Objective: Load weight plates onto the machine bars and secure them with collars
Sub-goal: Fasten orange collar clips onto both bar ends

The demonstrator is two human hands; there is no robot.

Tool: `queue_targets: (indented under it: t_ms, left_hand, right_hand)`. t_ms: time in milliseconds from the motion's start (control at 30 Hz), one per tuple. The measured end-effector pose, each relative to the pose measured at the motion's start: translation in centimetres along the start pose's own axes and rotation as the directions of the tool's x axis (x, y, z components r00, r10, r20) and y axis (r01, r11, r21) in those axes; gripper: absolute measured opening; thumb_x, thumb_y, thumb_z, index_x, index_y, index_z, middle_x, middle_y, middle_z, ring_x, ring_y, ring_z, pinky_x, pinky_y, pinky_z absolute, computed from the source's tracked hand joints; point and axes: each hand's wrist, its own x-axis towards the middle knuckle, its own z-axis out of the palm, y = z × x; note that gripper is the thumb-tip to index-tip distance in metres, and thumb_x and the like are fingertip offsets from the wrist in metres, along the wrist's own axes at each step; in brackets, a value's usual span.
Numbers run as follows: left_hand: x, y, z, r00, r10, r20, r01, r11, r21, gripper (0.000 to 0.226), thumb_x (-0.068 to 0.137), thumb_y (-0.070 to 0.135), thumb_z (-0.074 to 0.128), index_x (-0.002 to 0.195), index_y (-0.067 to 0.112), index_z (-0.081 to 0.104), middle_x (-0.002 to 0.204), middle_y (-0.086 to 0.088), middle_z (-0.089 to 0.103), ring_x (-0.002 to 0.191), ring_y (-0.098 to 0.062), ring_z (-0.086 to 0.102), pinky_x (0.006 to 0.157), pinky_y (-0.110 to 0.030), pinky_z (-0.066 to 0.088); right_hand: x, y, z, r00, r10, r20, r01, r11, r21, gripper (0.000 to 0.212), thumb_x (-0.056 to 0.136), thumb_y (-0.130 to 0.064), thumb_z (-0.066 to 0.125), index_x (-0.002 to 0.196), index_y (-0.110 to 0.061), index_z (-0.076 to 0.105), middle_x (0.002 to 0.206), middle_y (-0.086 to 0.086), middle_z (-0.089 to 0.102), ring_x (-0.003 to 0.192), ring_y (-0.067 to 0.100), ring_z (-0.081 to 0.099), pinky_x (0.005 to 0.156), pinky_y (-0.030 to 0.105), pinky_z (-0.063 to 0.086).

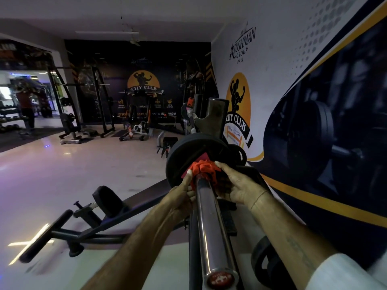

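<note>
An orange collar [204, 170] is gripped on the chrome bar sleeve [211, 222] by the left hand [181, 197] and right hand [236, 186], fingers closed round it, directly against a black weight plate [184, 151] beyond them. The collar's clamp is partly hidden by fingers. A wall mural [314, 122] crowds the right hand; open floor [83, 164] is seen leftward.
</note>
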Motion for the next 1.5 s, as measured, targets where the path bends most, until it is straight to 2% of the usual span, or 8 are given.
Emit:
queue_targets:
  t_ms: [67,300,433,600,733,900,1200,1500]
  left_hand:
    - [-0.2,-0.1,-0.1,1.000,-0.010,0.011,0.010,0.999,-0.048,0.106,0.034,0.067,0.090,0.115,0.008,0.057,0.104,-0.016,0.049,0.080,-0.023,0.050,0.067,-0.031,0.057]
    - [-1.1,0.6,0.1,1.000,0.006,-0.023,-0.006,1.000,-0.006,0.109,0.058,0.067,0.082,0.135,-0.003,0.054,0.104,-0.015,0.048,0.091,-0.029,0.050,0.073,-0.035,0.059]
    - [-5.2,2.0,1.2,0.995,0.061,-0.076,-0.049,0.987,0.156,0.067,0.092,0.056,0.058,0.124,-0.003,0.059,0.080,-0.006,0.067,0.076,-0.020,0.066,0.082,-0.039,0.059]
    - [-11.8,4.7,2.8,0.881,0.422,-0.214,-0.271,0.821,0.503,0.045,0.101,0.048,0.046,0.121,0.008,0.051,0.109,-0.002,0.060,0.090,-0.009,0.059,0.061,-0.017,0.054]
    - [-16.8,7.1,1.5,0.702,0.692,-0.169,-0.369,0.556,0.745,0.062,0.098,0.057,0.048,0.145,0.017,0.042,0.149,-0.007,0.048,0.123,-0.013,0.051,0.099,-0.031,0.044]
    - [-22.6,8.3,-3.0,0.547,0.830,-0.105,-0.238,0.275,0.932,0.058,0.099,0.054,0.046,0.149,0.026,0.041,0.152,-0.004,0.047,0.114,-0.016,0.056,0.097,-0.037,0.046]
    - [-27.7,6.7,-18.7,0.484,0.861,-0.157,0.238,0.043,0.970,0.069,0.098,0.064,0.032,0.156,0.027,0.029,0.165,0.001,0.026,0.153,-0.020,0.020,0.122,-0.047,0.023]
    - [-30.0,2.9,-34.7,0.520,0.804,-0.289,0.406,0.065,0.912,0.067,0.098,0.062,0.030,0.153,0.024,0.037,0.162,0.000,0.033,0.152,-0.024,0.025,0.120,-0.047,0.024]
  right_hand:
    - [0.2,0.1,-0.1,1.000,-0.012,0.004,0.012,1.000,0.016,0.043,0.079,-0.043,0.082,0.104,-0.010,0.072,0.093,0.011,0.074,0.088,0.025,0.069,0.075,0.036,0.058]
    - [0.2,0.4,-0.3,0.998,-0.060,0.032,0.060,0.998,0.000,0.053,0.081,-0.052,0.078,0.111,-0.008,0.071,0.100,0.014,0.077,0.091,0.029,0.073,0.070,0.040,0.060]
    - [-3.0,0.3,-0.4,0.980,-0.197,-0.034,0.189,0.967,-0.169,0.045,0.096,-0.054,0.061,0.110,-0.011,0.067,0.094,0.008,0.072,0.081,0.025,0.070,0.064,0.037,0.058]
    - [-8.4,-1.4,1.6,0.701,-0.713,0.028,0.635,0.606,-0.479,0.036,0.105,-0.049,0.043,0.086,-0.023,0.059,0.072,-0.007,0.052,0.067,0.011,0.051,0.061,0.025,0.039]
    - [-12.3,-2.1,5.8,0.622,-0.760,0.192,0.752,0.509,-0.419,0.040,0.104,-0.053,0.042,0.106,-0.021,0.067,0.090,-0.006,0.066,0.089,0.011,0.064,0.081,0.031,0.052]
    - [-15.1,0.3,11.9,0.660,-0.680,0.319,0.749,0.565,-0.346,0.045,0.103,-0.057,0.040,0.128,-0.026,0.062,0.107,-0.007,0.064,0.098,0.007,0.056,0.081,0.026,0.046]
    - [-11.2,11.1,24.2,0.516,-0.733,0.443,0.756,0.145,-0.639,0.052,0.105,-0.051,0.038,0.150,-0.027,0.048,0.158,0.002,0.043,0.144,0.026,0.037,0.117,0.047,0.035]
    - [-6.8,21.7,37.0,0.576,-0.614,0.540,0.722,0.072,-0.688,0.061,0.098,-0.055,0.029,0.149,-0.027,0.048,0.158,0.004,0.044,0.145,0.028,0.038,0.115,0.055,0.033]
